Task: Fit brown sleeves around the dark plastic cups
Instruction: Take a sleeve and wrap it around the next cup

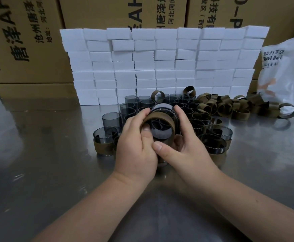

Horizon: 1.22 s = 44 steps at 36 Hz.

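Where cups [111,119] and sleeves [224,107] crowd it, steel table [37,154], foam blocks [160,67], cartons [29,41]

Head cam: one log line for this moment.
step: sleeving | left hand: grips brown sleeve | right hand: holds dark cup | sleeve: around cup's near end

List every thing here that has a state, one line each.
Left hand, gripping the brown sleeve.
Right hand, gripping the held cup.
Held cup, lifted, tipped on its side.
Brown sleeve, round the cup's near end.
Bare cups, upright, unsleeved.
Sleeved cups, upright, finished.
Loose sleeves, heaped on the right, unused.
Foam blocks, stacked in a wall.
Plastic bag, slumped at the right.
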Available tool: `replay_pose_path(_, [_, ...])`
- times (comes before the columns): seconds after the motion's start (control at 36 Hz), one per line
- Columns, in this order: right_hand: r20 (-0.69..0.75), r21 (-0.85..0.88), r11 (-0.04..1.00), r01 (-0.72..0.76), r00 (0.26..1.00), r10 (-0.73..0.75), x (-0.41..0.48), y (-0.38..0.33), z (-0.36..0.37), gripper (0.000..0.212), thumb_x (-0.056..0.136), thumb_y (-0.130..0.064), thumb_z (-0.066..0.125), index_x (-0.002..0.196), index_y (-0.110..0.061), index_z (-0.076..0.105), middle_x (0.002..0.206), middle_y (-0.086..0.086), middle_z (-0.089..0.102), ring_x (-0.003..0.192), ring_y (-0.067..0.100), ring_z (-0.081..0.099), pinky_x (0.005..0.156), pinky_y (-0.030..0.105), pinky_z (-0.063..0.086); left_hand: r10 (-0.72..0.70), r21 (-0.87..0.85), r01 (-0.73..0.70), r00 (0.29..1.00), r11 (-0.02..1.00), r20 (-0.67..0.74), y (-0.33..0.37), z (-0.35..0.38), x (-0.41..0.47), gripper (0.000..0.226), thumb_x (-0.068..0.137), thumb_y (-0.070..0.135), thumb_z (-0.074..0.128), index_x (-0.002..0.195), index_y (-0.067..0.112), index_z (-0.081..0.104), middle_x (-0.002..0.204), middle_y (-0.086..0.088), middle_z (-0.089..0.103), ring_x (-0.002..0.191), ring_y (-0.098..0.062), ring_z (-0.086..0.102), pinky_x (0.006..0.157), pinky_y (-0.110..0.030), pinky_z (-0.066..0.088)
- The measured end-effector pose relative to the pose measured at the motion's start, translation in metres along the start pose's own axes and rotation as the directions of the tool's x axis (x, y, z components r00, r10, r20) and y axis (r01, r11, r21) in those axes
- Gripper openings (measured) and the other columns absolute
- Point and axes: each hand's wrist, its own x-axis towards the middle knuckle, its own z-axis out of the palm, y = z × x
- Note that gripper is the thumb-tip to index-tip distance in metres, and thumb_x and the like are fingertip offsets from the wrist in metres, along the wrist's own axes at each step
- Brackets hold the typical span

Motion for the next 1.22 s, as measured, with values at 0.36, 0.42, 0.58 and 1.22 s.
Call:
replay_pose_path(0.36, [-0.11, -0.033, 0.999, 0.036, 0.993, -0.039, -0.005, -0.001, -0.005, 0.051, 0.071, -0.032, 0.065, 0.112, -0.048, 0.039, 0.098, -0.049, 0.053, 0.097, -0.014, 0.058, 0.076, 0.003, 0.043, 0.067, 0.062, -0.07, 0.997, 0.996, 0.045, 0.003, -0.003, 0.0, 0.062, 0.089, 0.04, 0.023, 0.131, 0.001, 0.047, 0.122, 0.004, 0.049, 0.119, -0.012, 0.048, 0.1, -0.019, 0.035])
replay_pose_path(0.42, [-0.125, -0.039, 0.998, 0.051, 0.991, -0.056, -0.006, -0.003, -0.005, 0.048, 0.073, -0.032, 0.062, 0.111, -0.05, 0.04, 0.097, -0.048, 0.054, 0.094, -0.015, 0.059, 0.074, 0.002, 0.043, 0.065, 0.048, -0.068, 0.996, 0.997, 0.06, 0.003, -0.003, -0.001, 0.062, 0.089, 0.04, 0.023, 0.132, 0.001, 0.046, 0.125, 0.001, 0.051, 0.12, -0.014, 0.048, 0.101, -0.023, 0.036])
replay_pose_path(0.58, [-0.182, -0.125, 0.989, 0.082, 0.978, -0.104, -0.008, -0.007, -0.008, 0.036, 0.078, -0.035, 0.052, 0.11, -0.048, 0.041, 0.091, -0.042, 0.059, 0.085, -0.022, 0.056, 0.068, -0.004, 0.038, 0.028, 0.034, -0.032, 0.994, 0.999, 0.108, 0.002, -0.003, -0.003, 0.061, 0.087, 0.041, 0.026, 0.127, 0.0, 0.049, 0.122, -0.011, 0.058, 0.117, -0.02, 0.052, 0.099, -0.032, 0.038])
replay_pose_path(1.22, [-0.146, -0.09, 0.996, -0.028, 0.989, 0.014, -0.003, -0.005, -0.013, 0.076, 0.075, -0.007, 0.069, 0.126, -0.047, 0.029, 0.129, -0.002, 0.056, 0.096, -0.002, 0.061, 0.077, 0.008, 0.045, 0.038, 0.086, -0.045, 0.997, 0.995, 0.073, 0.0, -0.004, -0.001, 0.044, 0.091, 0.02, 0.033, 0.124, -0.003, 0.052, 0.119, -0.013, 0.06, 0.112, -0.02, 0.053, 0.096, -0.023, 0.037])
